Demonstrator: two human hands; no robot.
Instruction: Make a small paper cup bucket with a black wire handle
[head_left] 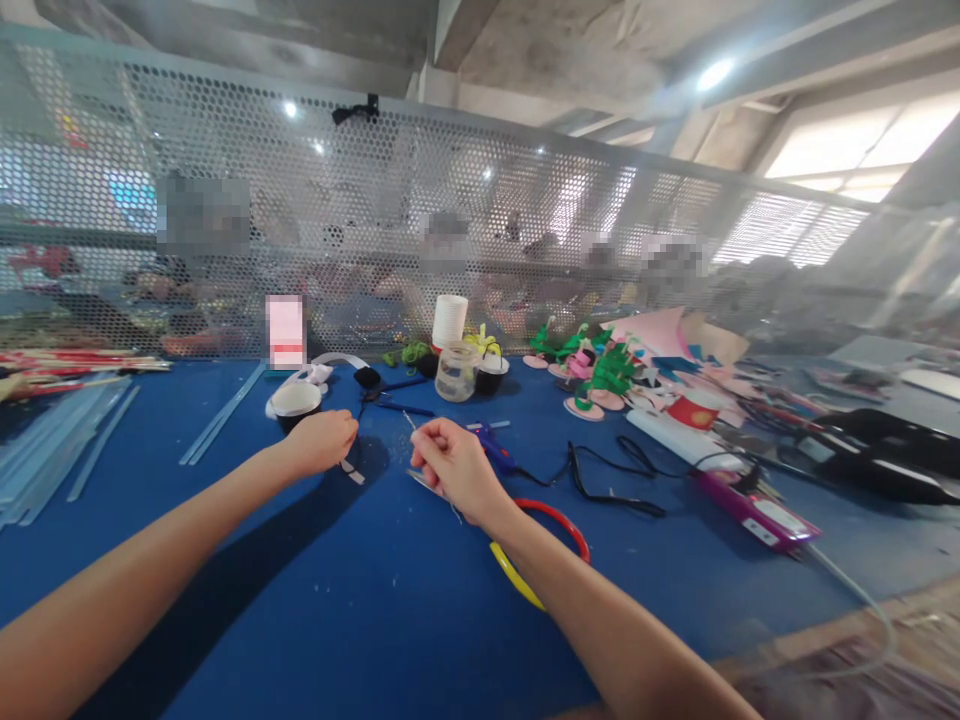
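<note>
My left hand (324,440) is closed with its fingertips together, just in front of a white-lined dark bowl (296,400). Whatever it pinches, if anything, is hidden. A small pale strip (352,472) lies on the table below these fingers. To the right, my right hand (459,465) pinches a thin wire-like strand (409,421) whose end sticks up past the fingertips. Under my right forearm is a curved red and yellow loop (559,522), partly covered. A blue glue gun (491,448) rests just behind my right hand.
A clear jar (456,372) and a white roll (449,320) stand at the back. Green and pink figures (611,375) crowd the right, near a purple power strip (757,512) and black cord (611,497). Translucent sticks (56,445) lie left. Behind rises a perforated metal screen (375,200).
</note>
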